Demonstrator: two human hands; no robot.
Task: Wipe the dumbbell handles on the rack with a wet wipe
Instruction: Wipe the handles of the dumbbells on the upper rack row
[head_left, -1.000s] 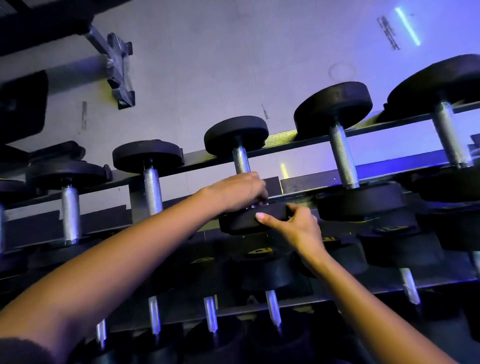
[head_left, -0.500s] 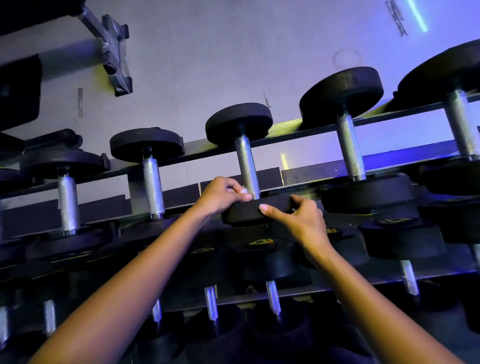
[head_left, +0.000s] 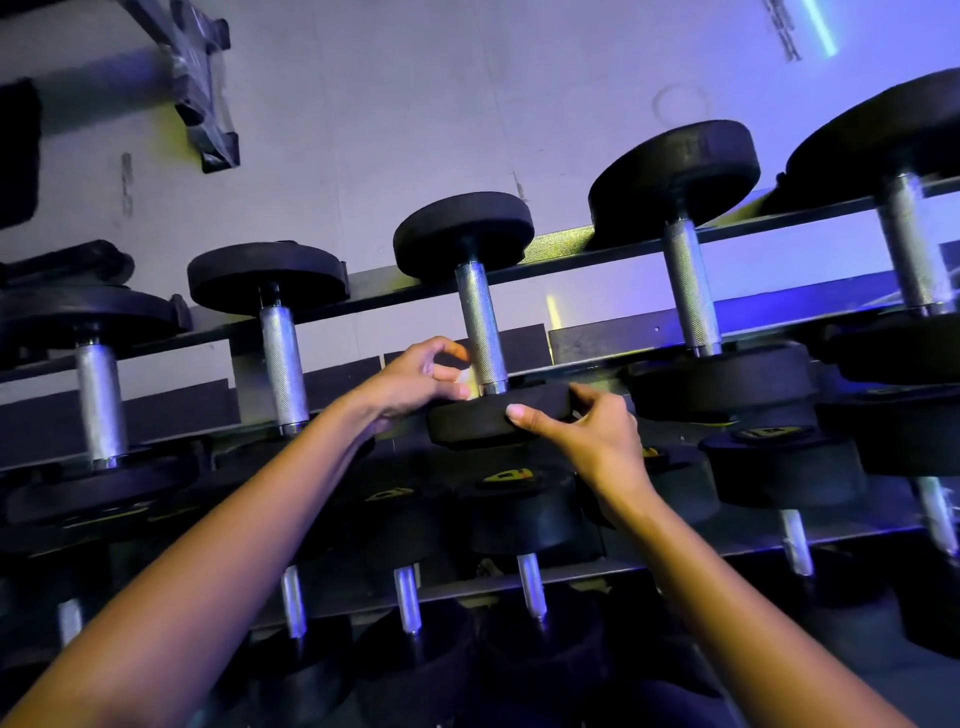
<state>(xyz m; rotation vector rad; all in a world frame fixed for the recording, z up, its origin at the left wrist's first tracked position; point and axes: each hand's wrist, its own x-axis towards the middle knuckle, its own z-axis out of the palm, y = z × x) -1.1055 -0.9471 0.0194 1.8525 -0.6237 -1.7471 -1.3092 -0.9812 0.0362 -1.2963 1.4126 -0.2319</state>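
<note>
A black dumbbell with a knurled steel handle (head_left: 481, 327) lies across the top tier of the rack (head_left: 613, 252), in the middle of the head view. My left hand (head_left: 415, 376) sits just left of the handle's lower end, fingers pinched on a small white wet wipe (head_left: 466, 383) that is mostly hidden by them. The near black head (head_left: 493, 415) of that dumbbell is gripped at its rim by my right hand (head_left: 584, 436), thumb on the front edge.
More dumbbells rest on the same tier: two to the left (head_left: 278, 358) (head_left: 98, 400) and two larger ones to the right (head_left: 691, 291) (head_left: 909, 244). A lower tier (head_left: 530, 582) holds several more below my arms. A grey floor and a black bracket (head_left: 208, 98) lie beyond.
My left hand has slid off the handle, down and to the left, and now pinches the wipe beside its lower end. My right hand keeps its hold on the near head.
</note>
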